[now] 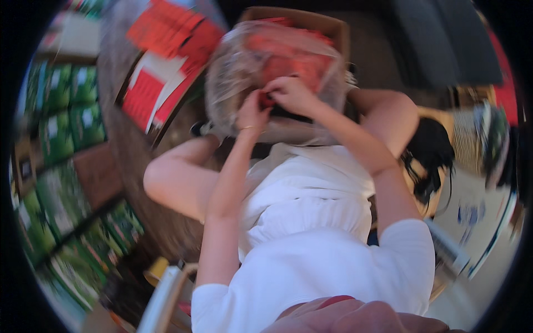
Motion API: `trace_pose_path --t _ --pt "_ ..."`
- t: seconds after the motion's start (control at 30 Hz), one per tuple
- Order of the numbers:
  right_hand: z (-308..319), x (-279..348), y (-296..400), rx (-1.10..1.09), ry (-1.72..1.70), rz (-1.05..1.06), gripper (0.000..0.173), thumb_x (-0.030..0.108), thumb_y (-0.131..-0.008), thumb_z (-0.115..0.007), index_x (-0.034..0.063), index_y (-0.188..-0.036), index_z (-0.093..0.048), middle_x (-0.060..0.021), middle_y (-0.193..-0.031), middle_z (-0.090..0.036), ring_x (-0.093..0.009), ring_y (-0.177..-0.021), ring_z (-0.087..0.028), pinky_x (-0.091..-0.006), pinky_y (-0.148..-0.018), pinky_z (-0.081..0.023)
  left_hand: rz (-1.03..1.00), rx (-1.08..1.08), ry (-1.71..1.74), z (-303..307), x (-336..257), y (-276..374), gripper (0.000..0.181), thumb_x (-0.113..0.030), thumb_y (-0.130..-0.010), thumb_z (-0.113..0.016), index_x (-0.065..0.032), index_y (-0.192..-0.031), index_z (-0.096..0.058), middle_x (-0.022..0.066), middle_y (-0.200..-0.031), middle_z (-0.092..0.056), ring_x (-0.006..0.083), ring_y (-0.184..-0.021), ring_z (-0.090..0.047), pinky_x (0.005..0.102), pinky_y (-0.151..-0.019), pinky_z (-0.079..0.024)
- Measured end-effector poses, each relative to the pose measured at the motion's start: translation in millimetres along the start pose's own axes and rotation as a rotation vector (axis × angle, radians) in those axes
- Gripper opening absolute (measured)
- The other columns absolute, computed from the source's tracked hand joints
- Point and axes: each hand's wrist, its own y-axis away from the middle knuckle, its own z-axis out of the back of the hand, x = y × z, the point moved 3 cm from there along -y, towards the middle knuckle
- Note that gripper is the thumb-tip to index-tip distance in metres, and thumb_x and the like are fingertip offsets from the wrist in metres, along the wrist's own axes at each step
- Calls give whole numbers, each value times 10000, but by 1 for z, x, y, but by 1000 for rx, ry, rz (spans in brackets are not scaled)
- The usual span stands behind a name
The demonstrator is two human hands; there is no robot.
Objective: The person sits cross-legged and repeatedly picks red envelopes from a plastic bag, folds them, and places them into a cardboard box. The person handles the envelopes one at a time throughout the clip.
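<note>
In front of me stands a cardboard carton [342, 35] lined with a clear plastic bag [227, 79]. Red flat pieces [295, 68] fill the bag, blurred by the plastic. Over the bag's near side, my left hand [253, 112] pinches a small dark red item [265, 100] whose kind cannot be made out. My right hand [291, 95] meets it from the other side, fingertips drawn together on the same item. Both hands are close together, and the fingers partly cover what they hold.
Left of the carton, an open box [166, 120] holds red and white printed sheets [143, 93], with orange-red bundles [166, 29] above it. Green cartons [58, 129] are stacked at far left. A black bag [429, 154] lies on a wooden surface [443, 120] at right.
</note>
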Motion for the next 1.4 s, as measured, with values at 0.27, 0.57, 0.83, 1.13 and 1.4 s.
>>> trace_pose_path --t 0.27,0.57,0.83,1.13,1.4 --pt "-13 36 2 -259 283 -33 154 146 -725 -547 79 -795 -666 -134 -810 -627 -334 -791 -620 -446 -699 -499 -40 14 -106 -24 34 -19 424 -288 -788 -630 -110 -1156 -514 184 -1046 -608 369 -973 -575 439 -790 -460" --pt "-5 15 -6 -306 100 -111 191 127 -674 -550 74 -791 -692 -201 -795 -648 -356 -790 -636 -465 -727 -495 60 -42 -20 -9 39 -4 581 -181 -676 -749 -102 -1195 -498 139 -1099 -594 326 -1017 -572 414 -833 -468" --pt "-51 -203 -9 387 584 -386 129 104 -683 -645 47 -793 -683 -189 -793 -657 -319 -768 -645 -411 -680 -500 -20 -193 -5 4 -7 1 479 -184 -710 -725 -111 -1134 -515 116 -1046 -612 331 -943 -594 414 -771 -485" --pt "-129 -264 6 370 74 -460 617 188 -504 -823 55 -1065 -604 -168 -1101 -624 -317 -1035 -591 -384 -872 -463 4 -168 -29 2 -8 2 429 -176 -725 -706 -123 -1099 -502 65 -1042 -604 304 -934 -597 405 -735 -496" --pt "-132 -234 3 401 251 -366 474 316 -603 -745 80 -1002 -651 -197 -1012 -643 -332 -955 -618 -386 -827 -479 15 -180 -38 7 -3 7 427 -184 -727 -703 -129 -1098 -499 96 -1040 -603 318 -915 -599 413 -727 -496"
